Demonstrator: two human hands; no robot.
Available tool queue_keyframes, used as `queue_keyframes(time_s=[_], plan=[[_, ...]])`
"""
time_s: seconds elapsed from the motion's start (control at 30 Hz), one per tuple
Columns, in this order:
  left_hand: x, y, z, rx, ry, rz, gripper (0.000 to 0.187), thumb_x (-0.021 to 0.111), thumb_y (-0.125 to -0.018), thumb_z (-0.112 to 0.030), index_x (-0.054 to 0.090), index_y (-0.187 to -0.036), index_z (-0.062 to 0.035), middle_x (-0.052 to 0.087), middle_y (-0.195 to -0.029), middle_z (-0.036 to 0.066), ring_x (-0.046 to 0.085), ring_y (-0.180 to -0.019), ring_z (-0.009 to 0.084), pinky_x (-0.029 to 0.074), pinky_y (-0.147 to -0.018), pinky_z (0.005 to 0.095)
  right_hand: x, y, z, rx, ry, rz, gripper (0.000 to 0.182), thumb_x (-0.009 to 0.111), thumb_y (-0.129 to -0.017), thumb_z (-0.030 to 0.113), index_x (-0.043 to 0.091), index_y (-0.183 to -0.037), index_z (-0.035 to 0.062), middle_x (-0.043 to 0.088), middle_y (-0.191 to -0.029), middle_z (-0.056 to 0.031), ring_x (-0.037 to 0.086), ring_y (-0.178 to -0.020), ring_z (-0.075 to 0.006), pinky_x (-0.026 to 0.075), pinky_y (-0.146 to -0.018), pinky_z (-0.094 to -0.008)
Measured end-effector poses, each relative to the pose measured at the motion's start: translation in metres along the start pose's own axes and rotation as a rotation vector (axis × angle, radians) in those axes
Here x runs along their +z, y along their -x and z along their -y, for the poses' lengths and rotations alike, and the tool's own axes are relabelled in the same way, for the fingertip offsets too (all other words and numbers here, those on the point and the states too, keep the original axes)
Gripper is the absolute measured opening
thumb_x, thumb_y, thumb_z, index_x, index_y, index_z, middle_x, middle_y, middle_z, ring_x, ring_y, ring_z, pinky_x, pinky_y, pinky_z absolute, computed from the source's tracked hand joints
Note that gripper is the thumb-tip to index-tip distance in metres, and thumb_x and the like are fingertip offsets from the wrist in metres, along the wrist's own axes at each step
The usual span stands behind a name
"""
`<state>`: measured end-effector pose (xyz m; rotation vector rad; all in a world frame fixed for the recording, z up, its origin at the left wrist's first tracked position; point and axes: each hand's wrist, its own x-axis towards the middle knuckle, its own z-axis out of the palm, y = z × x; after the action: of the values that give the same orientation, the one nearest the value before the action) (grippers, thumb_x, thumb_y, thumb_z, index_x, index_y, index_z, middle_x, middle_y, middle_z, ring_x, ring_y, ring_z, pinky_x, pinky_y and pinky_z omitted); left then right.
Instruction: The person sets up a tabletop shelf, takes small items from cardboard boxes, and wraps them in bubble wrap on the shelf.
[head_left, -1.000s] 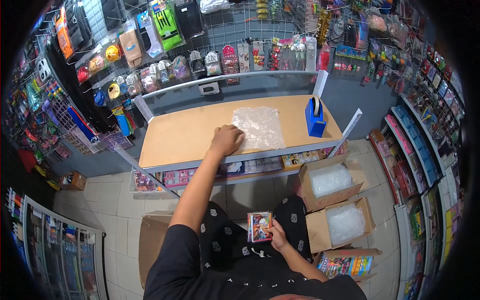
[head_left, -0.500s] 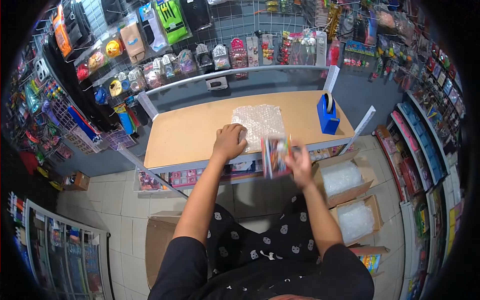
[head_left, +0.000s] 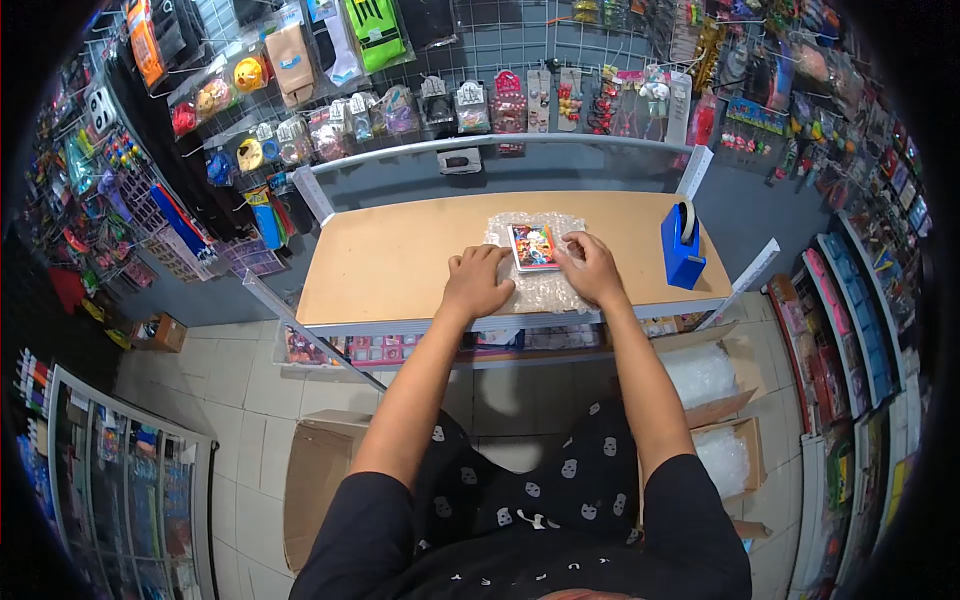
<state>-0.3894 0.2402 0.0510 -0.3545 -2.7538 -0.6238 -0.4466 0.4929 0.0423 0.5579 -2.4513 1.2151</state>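
A small colourful booklet-like item (head_left: 534, 247) lies flat on a sheet of bubble wrap (head_left: 545, 291) on the wooden tabletop (head_left: 390, 245). On its left side, my left hand (head_left: 478, 282) rests over the wrap's left edge, fingers apart, holding nothing. My right hand (head_left: 591, 268) is at the item's right edge, thumb beside it and fingers spread over the wrap.
A blue tape dispenser (head_left: 683, 248) stands at the table's right end. Cardboard boxes with clear plastic (head_left: 699, 378) are on the floor at right, and another open box (head_left: 318, 480) is at left. Goods hang on the wall grid behind.
The colourful item has moved from my right hand above the table's front edge onto the bubble wrap. My right hand has let go of it. The camera view has shifted slightly.
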Motion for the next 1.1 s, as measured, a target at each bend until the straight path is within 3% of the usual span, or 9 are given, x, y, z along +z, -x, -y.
queue_keyframes(time_s=[0.17,0.27,0.37,0.4,0.53,0.63,0.87,1.1], plan=[[-0.008,-0.014,-0.013,-0.159,0.038,0.063,0.059,0.059,-0.094,-0.058,0.066,-0.136,-0.0175,0.061,-0.137,0.009,0.050,-0.131,0.0305,0.031,-0.110,0.0514,-0.004,0.005,0.012,-0.069,0.248,0.015,0.048,0.081,-0.080,0.049,0.073,-0.117,0.0191,0.072,-0.116,-0.0087,0.065,-0.112,-0.0286,0.042,-0.105,-0.0437],[0.002,-0.009,-0.008,-0.073,-0.050,0.023,0.067,0.059,-0.092,-0.068,0.067,-0.136,-0.0181,0.059,-0.139,0.011,0.049,-0.133,0.0313,0.030,-0.111,0.0507,-0.005,0.005,0.004,-0.119,0.241,0.041,0.052,0.081,-0.078,0.052,0.074,-0.117,0.0192,0.072,-0.117,-0.0077,0.064,-0.115,-0.0271,0.040,-0.106,-0.0436],[0.003,-0.006,-0.009,-0.032,-0.105,-0.024,0.067,0.062,-0.092,-0.065,0.065,-0.138,-0.0177,0.056,-0.144,0.013,0.046,-0.136,0.0320,0.030,-0.112,0.0505,-0.008,0.002,0.005,0.052,0.148,0.128,0.054,0.083,-0.076,0.054,0.074,-0.117,0.0195,0.073,-0.119,-0.0054,0.062,-0.120,-0.0261,0.040,-0.105,-0.0422],[0.001,-0.006,-0.011,-0.040,-0.091,-0.005,0.069,0.065,-0.089,-0.066,0.065,-0.138,-0.0176,0.053,-0.148,0.013,0.044,-0.140,0.0325,0.029,-0.113,0.0506,-0.010,0.002,0.009,0.079,0.133,0.130,0.061,0.085,-0.071,0.058,0.074,-0.117,0.0196,0.073,-0.121,-0.0043,0.059,-0.123,-0.0257,0.037,-0.107,-0.0425],[0.004,-0.006,-0.006,-0.020,-0.069,-0.038,0.075,0.070,-0.082,-0.068,0.064,-0.139,-0.0195,0.050,-0.151,0.014,0.041,-0.143,0.0340,0.028,-0.115,0.0508,-0.011,0.009,0.015,-0.086,0.308,0.047,0.071,0.089,-0.061,0.062,0.074,-0.117,0.0209,0.072,-0.122,-0.0046,0.060,-0.123,-0.0267,0.034,-0.107,-0.0438],[0.003,-0.005,-0.007,-0.026,-0.108,-0.002,0.078,0.070,-0.081,-0.068,0.064,-0.141,-0.0177,0.051,-0.152,0.015,0.041,-0.142,0.0336,0.029,-0.114,0.0473,-0.008,0.008,0.008,-0.080,0.288,0.057,0.071,0.089,-0.061,0.062,0.074,-0.118,0.0214,0.072,-0.124,-0.0041,0.059,-0.124,-0.0265,0.034,-0.107,-0.0432],[0.001,-0.004,-0.008,-0.028,-0.090,-0.017,0.072,0.069,-0.081,-0.070,0.070,-0.135,-0.0215,0.051,-0.152,0.013,0.041,-0.142,0.0334,0.029,-0.114,0.0490,-0.011,0.007,0.009,-0.059,0.287,0.114,0.067,0.089,-0.059,0.062,0.077,-0.111,0.0213,0.073,-0.122,-0.0032,0.059,-0.124,-0.0253,0.032,-0.107,-0.0417],[0.005,-0.004,-0.006,-0.033,-0.073,-0.053,0.073,0.069,-0.083,-0.068,0.065,-0.139,-0.0204,0.052,-0.152,0.012,0.043,-0.141,0.0328,0.029,-0.114,0.0499,-0.010,0.007,0.009,-0.056,0.283,0.085,0.069,0.090,-0.058,0.064,0.077,-0.110,0.0211,0.074,-0.120,-0.0025,0.059,-0.123,-0.0249,0.031,-0.107,-0.0416]])
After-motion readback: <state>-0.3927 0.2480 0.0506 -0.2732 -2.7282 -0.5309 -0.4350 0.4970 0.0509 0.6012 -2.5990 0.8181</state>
